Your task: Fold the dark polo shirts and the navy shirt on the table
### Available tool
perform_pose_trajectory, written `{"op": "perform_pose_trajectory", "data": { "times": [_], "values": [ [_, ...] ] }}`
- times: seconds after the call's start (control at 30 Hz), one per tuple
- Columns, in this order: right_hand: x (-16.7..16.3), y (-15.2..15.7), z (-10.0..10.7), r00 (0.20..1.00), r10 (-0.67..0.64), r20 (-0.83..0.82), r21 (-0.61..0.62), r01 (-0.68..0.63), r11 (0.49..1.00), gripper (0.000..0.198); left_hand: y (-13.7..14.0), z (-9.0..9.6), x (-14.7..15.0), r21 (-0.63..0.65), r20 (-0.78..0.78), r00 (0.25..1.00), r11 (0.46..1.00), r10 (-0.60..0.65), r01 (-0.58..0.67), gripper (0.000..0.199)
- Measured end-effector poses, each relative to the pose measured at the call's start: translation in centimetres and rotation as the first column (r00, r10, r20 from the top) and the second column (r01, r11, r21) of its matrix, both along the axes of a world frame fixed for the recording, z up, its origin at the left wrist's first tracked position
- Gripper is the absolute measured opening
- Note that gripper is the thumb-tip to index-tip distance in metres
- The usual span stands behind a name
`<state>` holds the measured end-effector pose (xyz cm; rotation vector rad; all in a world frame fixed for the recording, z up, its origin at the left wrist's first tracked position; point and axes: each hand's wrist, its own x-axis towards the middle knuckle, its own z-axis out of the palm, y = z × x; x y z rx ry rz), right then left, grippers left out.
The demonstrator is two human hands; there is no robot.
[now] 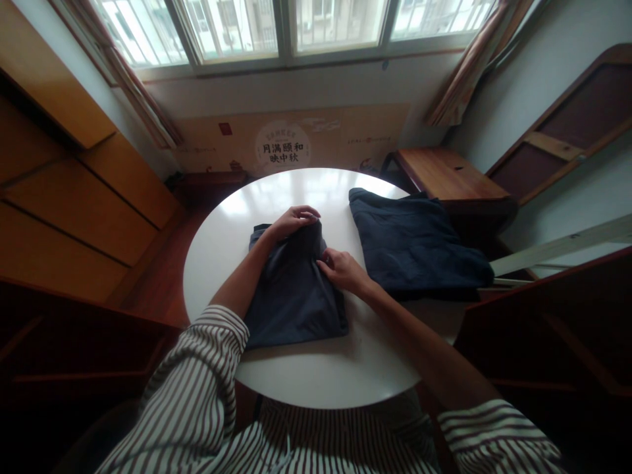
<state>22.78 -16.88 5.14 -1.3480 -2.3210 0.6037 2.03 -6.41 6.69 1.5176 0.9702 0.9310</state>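
A dark grey-blue folded garment (296, 299) lies on the white round table (217, 263) in front of me; its exact kind cannot be made out. At its far right corner, my left hand (296, 220) pinches the raised edge of the cloth between bent fingers. Lower down, my right hand (343, 268) has its thumb and fingers closed on the right edge of the same garment. The cloth between the two hands is lifted and creased. To the right, a stack of folded dark blue clothes (415, 243) rests on the table, apart from both hands.
Beyond the table's right side stands a wooden stool or small table (449, 171). A printed cardboard panel (237, 141) leans under the window. Wooden cabinets (103, 204) line the left. Dark red wooden furniture (557, 322) flanks me at the lower right, with more at the lower left.
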Motion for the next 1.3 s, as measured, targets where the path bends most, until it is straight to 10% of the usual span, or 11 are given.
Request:
{"op": "perform_pose_trajectory", "data": {
  "times": [0.4,0.73,1.13,1.3],
  "values": [
    [0.5,0.1,1.5,0.996,-0.047,0.078,-0.004,0.047,0.999,0.024,0.5,-0.9,0.4,0.116,-0.073,0.995,0.992,0.064,-0.056,0.029],
    [0.8,0.1,2.0,0.997,0.08,-0.004,-0.303,-0.077,0.95,0.052,0.8,-1.5,1.0,0.167,-0.07,0.992,0.982,0.1,-0.087,0.018],
    [2.1,0.1,3.1,0.987,0.018,-0.162,-0.558,-0.107,0.823,0.064,1.5,-2.8,0.6,0.221,-0.119,0.985,0.971,0.122,-0.094,0.029],
    [2.0,-0.8,4.0,0.99,0.006,-0.141,-0.713,-0.106,0.693,0.057,1.2,-1.0,-1.7,0.153,-0.35,0.926,0.984,0.14,-0.091,0.052]
  ]
}}
